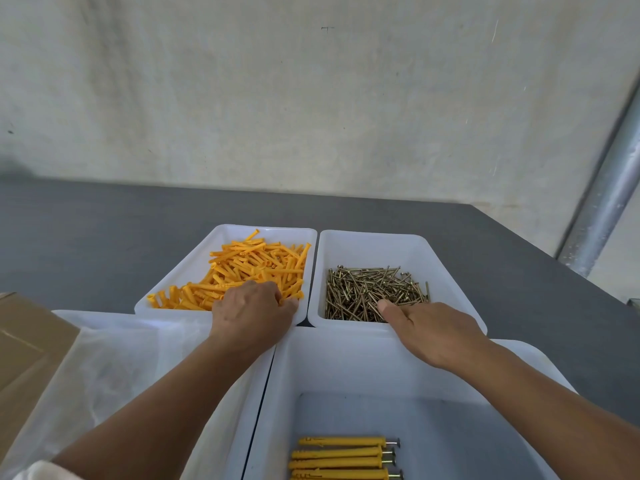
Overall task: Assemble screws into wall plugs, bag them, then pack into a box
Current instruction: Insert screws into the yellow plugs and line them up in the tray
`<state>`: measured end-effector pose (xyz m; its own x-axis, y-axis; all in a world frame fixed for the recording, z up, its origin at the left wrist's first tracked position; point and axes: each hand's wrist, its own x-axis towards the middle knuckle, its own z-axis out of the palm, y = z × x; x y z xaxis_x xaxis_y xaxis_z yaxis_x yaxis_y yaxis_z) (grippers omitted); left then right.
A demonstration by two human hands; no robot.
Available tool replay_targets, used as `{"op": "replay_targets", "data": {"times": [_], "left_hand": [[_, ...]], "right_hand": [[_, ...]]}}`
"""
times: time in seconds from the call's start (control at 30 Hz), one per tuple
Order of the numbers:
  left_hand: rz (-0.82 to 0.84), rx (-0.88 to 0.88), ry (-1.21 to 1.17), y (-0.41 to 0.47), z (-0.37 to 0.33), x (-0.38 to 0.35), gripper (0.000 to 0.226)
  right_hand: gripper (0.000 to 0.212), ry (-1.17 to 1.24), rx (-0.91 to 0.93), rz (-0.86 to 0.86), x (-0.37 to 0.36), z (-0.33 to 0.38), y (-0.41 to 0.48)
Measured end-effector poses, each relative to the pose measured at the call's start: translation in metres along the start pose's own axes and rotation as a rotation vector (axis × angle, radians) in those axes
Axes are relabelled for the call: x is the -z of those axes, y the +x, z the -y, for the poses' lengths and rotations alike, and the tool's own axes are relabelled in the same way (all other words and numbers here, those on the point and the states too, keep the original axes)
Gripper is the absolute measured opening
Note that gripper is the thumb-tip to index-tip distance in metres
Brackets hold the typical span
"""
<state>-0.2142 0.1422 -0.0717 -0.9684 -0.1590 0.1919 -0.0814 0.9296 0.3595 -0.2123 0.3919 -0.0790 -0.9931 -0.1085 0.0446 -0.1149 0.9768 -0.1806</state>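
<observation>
Orange wall plugs fill a white tray at centre. Beside it on the right, a second white tray holds a heap of brass screws. My left hand is down in the near right corner of the plug tray, its fingers curled into the plugs. My right hand reaches over the near rim of the screw tray, thumb tip touching the screws and the other fingers hidden. Several assembled plugs with screws lie in a near white bin.
A white bin with clear plastic bags sits near left. A cardboard box lies at the far left edge. The trays stand on a dark grey table against a pale wall, with a metal pipe at right.
</observation>
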Motion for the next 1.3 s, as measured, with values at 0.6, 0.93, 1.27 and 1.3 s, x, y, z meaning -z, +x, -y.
{"op": "replay_targets", "data": {"times": [0.6, 0.93, 1.27, 1.3], "left_hand": [[-0.107, -0.042, -0.105, -0.003, -0.001, 0.004, 0.019], [-0.220, -0.060, -0.196, -0.001, 0.001, 0.005, 0.025], [-0.222, -0.040, -0.279, 0.000, -0.004, 0.006, 0.008], [-0.228, -0.038, -0.277, -0.001, -0.005, 0.006, 0.010]], "right_hand": [[0.072, -0.047, -0.067, -0.022, -0.002, 0.000, 0.003], [0.072, -0.044, -0.116, -0.031, -0.002, 0.001, 0.004], [0.018, 0.115, -0.123, -0.154, 0.007, 0.004, 0.002], [0.012, 0.155, -0.128, -0.155, 0.009, 0.003, 0.001]]}}
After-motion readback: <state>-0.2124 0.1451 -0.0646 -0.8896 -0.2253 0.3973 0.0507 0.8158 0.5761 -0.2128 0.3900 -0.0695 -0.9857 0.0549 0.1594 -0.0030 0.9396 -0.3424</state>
